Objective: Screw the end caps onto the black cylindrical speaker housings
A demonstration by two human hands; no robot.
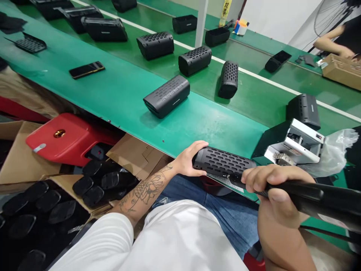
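My left hand grips the left end of a black perforated speaker housing at the table's front edge. In my right hand is a black electric screwdriver, held with its tip against the housing's near side. The screw under the tip is too small to make out. Beyond my left hand, another black housing lies on the green table. A white-and-black screw feeder stands to the right, just past my right hand.
Several black housings, one of them upright, sit along the green conveyor. A phone lies at the left. Below are a red stool and a carton of black parts. Across the line, a person's arm is beside a cardboard box.
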